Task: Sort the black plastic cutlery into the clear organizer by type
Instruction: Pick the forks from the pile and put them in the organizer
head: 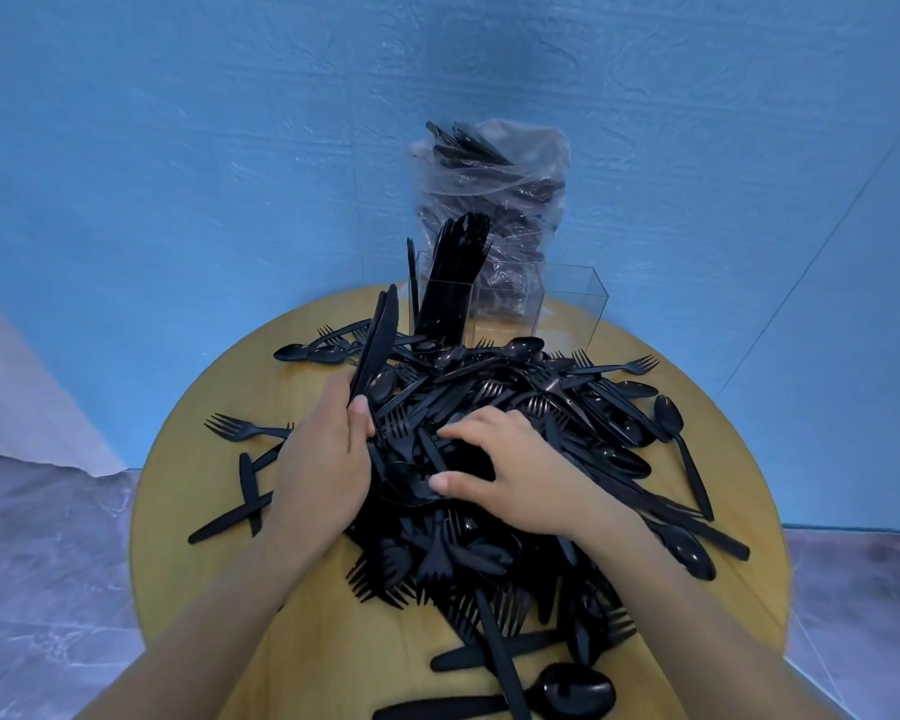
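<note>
Your left hand grips a bunch of knives; your right hand rests open-fingered on the cutlery pile mid-table. The organizer stands at the far edge, knives in its left compartment.

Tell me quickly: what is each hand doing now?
Left hand: holding a bunch of knives.
Right hand: open, fingers spread on the pile.

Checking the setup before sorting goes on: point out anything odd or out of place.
Only the organizer: its left compartment is packed with upright cutlery, the right one looks empty. The loose pile on the table is expected.
</note>
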